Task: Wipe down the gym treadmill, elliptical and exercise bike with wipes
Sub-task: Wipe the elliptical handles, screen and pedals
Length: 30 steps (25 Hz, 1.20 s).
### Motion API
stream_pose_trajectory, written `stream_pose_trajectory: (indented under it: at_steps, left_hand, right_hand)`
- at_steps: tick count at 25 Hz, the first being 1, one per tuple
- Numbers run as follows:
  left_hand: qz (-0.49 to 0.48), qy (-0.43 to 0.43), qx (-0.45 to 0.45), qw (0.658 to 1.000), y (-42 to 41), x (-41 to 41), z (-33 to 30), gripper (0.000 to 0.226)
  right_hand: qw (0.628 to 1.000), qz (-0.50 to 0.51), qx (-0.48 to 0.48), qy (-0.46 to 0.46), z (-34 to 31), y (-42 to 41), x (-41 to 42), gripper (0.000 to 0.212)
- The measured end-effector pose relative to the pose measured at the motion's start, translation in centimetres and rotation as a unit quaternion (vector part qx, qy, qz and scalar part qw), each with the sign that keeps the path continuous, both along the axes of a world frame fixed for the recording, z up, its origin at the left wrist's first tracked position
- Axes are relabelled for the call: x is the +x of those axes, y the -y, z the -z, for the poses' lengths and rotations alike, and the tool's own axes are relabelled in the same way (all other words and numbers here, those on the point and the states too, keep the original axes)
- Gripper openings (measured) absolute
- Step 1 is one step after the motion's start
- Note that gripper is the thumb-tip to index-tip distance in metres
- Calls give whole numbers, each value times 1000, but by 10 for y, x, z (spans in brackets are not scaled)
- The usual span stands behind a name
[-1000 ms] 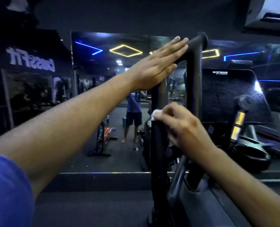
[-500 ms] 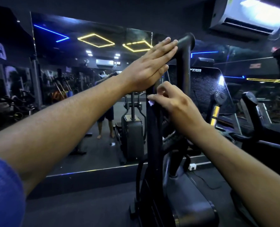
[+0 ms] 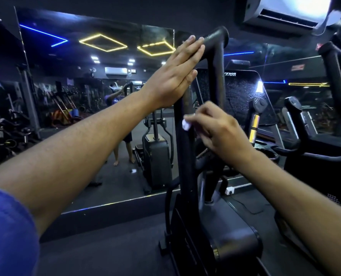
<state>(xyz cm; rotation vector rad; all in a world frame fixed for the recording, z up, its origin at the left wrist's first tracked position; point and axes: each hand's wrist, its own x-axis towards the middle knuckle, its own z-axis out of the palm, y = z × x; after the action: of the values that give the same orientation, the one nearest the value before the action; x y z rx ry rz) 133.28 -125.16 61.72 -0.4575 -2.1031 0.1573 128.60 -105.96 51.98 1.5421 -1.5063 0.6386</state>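
A black elliptical stands in front of me, its tall handle bar [image 3: 186,156] rising up the middle of the view. My left hand [image 3: 174,76] lies flat with straight fingers against the top bend of the handle [image 3: 215,36]. My right hand [image 3: 217,128] pinches a small white wipe [image 3: 186,124] and presses it to the upright bar just below my left hand. The elliptical's grey base cover [image 3: 231,234] sits low between my arms.
A wall mirror [image 3: 76,96] ahead reflects the gym and a person. A console screen [image 3: 243,96] and more black machine handles [image 3: 337,76] crowd the right side. An air conditioner [image 3: 285,10] hangs at top right. Dark floor lies below.
My right hand with the wipe slid up the upright bar, then slightly down again. The left hand stayed on the handle's top. The view turned to the left.
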Motion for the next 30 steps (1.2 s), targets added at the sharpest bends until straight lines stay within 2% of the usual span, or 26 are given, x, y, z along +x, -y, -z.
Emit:
stream_pose_trajectory:
  at_steps: [2, 4, 8, 9, 11, 13, 17, 22, 24, 28, 30]
  left_hand:
    - [-6, -1, 3, 1000, 1, -1, 2, 53]
    - [-16, -4, 4, 1000, 0, 0, 5, 54]
    - [-55, -30, -37, 997, -3, 6, 21, 57]
    - [-66, -40, -60, 995, -3, 6, 31, 57]
    - [-75, -57, -78, 992, -4, 5, 52, 57]
    - [-60, -68, -38, 995, -9, 4, 66, 56]
    - [-27, -69, 35, 997, -13, 5, 80, 56]
    - [21, -62, 105, 992, -17, 2, 109, 58]
    - [37, -60, 124, 990, -20, 1, 111, 58]
    - [41, -65, 126, 989, -22, 2, 110, 57]
    - [43, -64, 126, 989, -21, 3, 112, 57]
  right_hand:
    - [1000, -3, -25, 19, -1, 10, 2, 20]
    - [1000, -6, 0, 12, 24, 12, 11, 14]
    - [994, -7, 102, 33, 69, -13, 22, 27]
    - [994, -10, 100, 46, 70, -21, 19, 29]
    - [997, -11, 32, 75, 69, -31, 13, 30]
    - [996, -4, -23, 84, 69, -27, 10, 30]
    - [997, -21, 24, 65, 112, -4, 23, 25]
    - [994, -40, 54, 89, 175, -22, 32, 25]
    - [995, -42, 55, 76, 165, -21, 30, 23]
    - [996, -15, -37, 82, 113, -1, 23, 22]
    - [996, -8, -45, 83, 114, 3, 25, 21]
